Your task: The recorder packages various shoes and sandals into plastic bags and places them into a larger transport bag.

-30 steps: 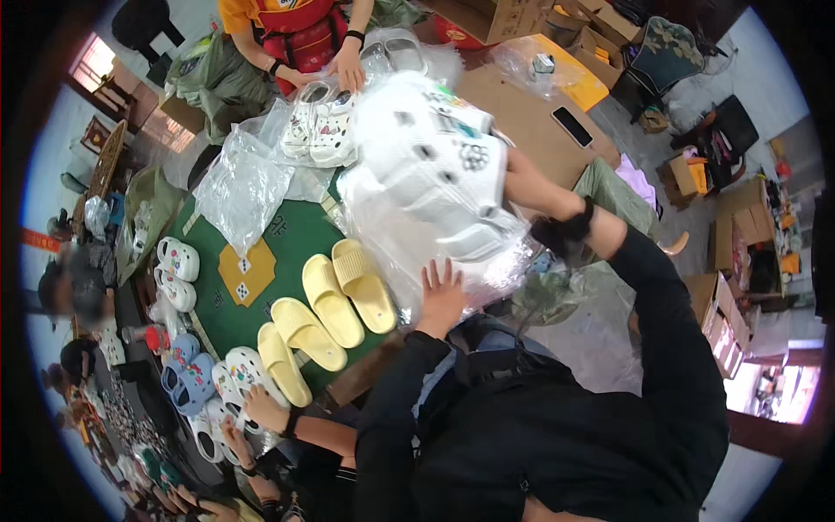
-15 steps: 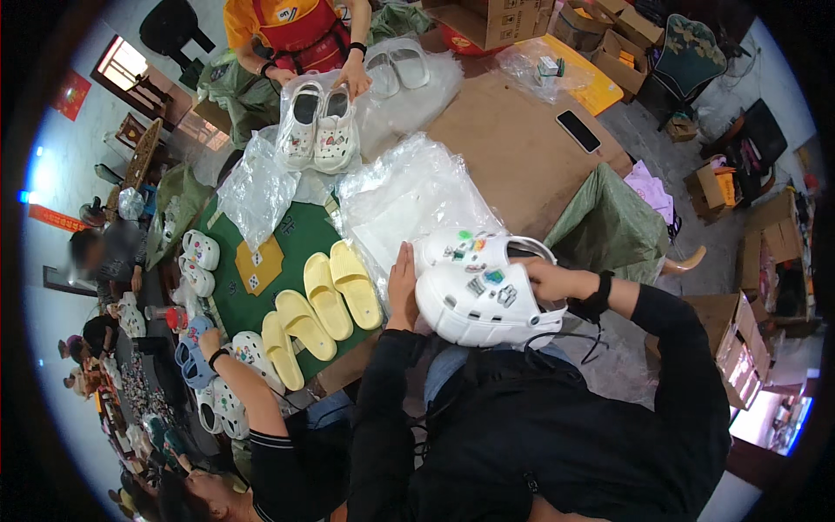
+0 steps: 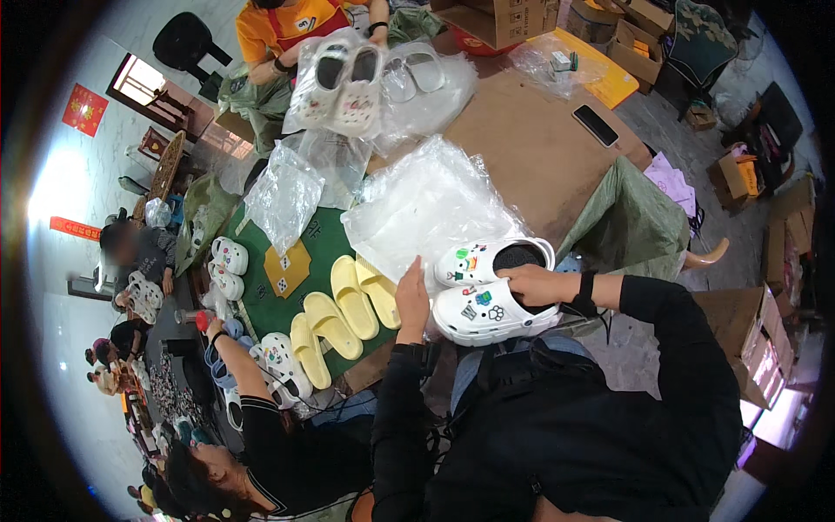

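Note:
A pair of white clogs point(image 3: 483, 313) decorated with colourful charms lies side by side in front of me, toes to the left. My right hand point(image 3: 532, 284) grips the pair at the heel end, its fingers inside the opening of the nearer clog. Beside the toes, my left hand point(image 3: 412, 303) stands upright with its fingers stretched out, next to the edge of a stack of clear plastic bags point(image 3: 426, 196). Whether the left hand touches the bags or the clogs I cannot tell.
Left of my hand lie yellow slides point(image 3: 333, 326) on a green mat point(image 3: 261, 300). Across the table a co-worker holds bagged white clogs point(image 3: 355, 100). Another person reaches in at left towards a red-topped jar point(image 3: 204, 320). A phone point(image 3: 595, 125) lies at the far right.
My right hand has tilted the clogs, so their openings now show more. The co-worker opposite has lifted the bagged clogs. The neighbour's hand at left has moved from the blue clogs to the red-topped jar.

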Motion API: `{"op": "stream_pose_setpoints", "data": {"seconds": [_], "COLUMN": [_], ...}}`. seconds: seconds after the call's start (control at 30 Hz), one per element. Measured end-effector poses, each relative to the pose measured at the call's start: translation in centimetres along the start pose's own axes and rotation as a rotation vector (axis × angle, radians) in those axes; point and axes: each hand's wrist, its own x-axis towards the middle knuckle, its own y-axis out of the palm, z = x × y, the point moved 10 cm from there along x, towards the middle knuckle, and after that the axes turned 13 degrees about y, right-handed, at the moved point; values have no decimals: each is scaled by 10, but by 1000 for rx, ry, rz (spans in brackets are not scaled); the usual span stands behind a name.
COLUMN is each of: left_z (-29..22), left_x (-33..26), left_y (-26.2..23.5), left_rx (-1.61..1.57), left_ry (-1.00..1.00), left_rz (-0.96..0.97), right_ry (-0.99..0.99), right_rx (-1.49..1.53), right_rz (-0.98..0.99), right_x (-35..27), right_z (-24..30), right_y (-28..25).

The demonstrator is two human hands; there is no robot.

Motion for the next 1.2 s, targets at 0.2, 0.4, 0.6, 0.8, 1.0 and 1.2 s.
{"op": "stream_pose_setpoints", "data": {"seconds": [0.2,0.4,0.6,0.8,1.0,1.2], "left_z": [-19,-58,-83,-109,-121,-73], "left_x": [-1,4,10,1,3,-5], "left_y": [5,17,21,33,27,-10], "left_rx": [-25,52,253,296,311,181], "left_ry": [57,132,171,259,309,39], "left_rz": [79,58,49,79,43,-290], "right_ry": [179,407,369,512,440,425], "right_rx": [59,107,-122,25,36,193], "right_rz": [-189,-576,-639,-767,-821,-828], "right_x": [2,-11,-7,-7,-4,13], "right_z": [-19,-28,-18,-43,-29,-24], "right_y": [0,-20,-18,-15,-25,-21]}}
